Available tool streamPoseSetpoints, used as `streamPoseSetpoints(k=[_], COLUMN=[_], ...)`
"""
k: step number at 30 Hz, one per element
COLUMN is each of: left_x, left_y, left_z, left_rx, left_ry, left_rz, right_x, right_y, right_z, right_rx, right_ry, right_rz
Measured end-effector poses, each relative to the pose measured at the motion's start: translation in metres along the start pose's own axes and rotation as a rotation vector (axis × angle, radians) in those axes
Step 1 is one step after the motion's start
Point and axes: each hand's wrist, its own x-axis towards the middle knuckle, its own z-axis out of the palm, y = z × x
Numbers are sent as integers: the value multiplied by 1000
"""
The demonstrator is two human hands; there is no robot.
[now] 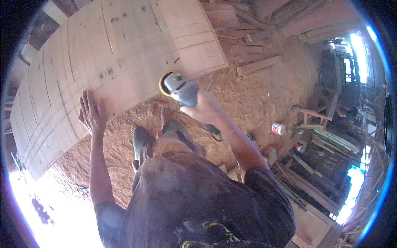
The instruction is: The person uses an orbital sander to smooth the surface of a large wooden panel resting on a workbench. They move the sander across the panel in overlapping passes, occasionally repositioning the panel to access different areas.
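Observation:
A large pale wooden panel (136, 45) made of joined boards spreads across the upper left. My right hand (206, 108) is wrapped round the body of a grey and blue angle grinder (182, 89) fitted with a round yellow-edged disc (166, 84). The disc is over the panel near its close edge; whether it touches the wood I cannot tell. My left hand (93, 112) lies flat on the panel's near edge, fingers stretched out and a little apart, holding nothing. A dark cord (214, 131) hangs below my right hand.
Sawdust-covered ground (252, 99) lies around my feet. Loose boards (259, 67) are scattered beyond the panel's right corner. A white and red tub (278, 129) stands to the right, close to stacked timber (335, 140). Bright daylight comes in at the lower left.

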Motion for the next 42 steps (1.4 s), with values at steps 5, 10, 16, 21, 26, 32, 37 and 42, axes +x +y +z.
streamPoseSetpoints(k=[5,10,16,21,26,32,37,42], left_x=[0,-1,0,-2,-1,-2,-5,-2], left_y=[1,0,-2,-1,2,2,0,2], left_z=[-4,-4,-1,-2,-4,-4,-3,-3], left_rx=[39,14,17,31,26,-5,-44,-36], left_ry=[-28,-23,4,4,22,20,40,27], left_rz=[-10,1,18,-4,-10,-13,-3,-11], right_x=[9,5,1,-11,-15,16,31,32], right_y=[18,75,111,111,40,-76,-71,-5], right_z=[-24,-80,-108,-113,-73,35,29,-33], right_rx=[-40,15,100,363,272,14,-81,-119], right_ry=[50,130,289,298,118,-116,-111,152], right_rz=[101,107,234,304,268,-120,-33,90])
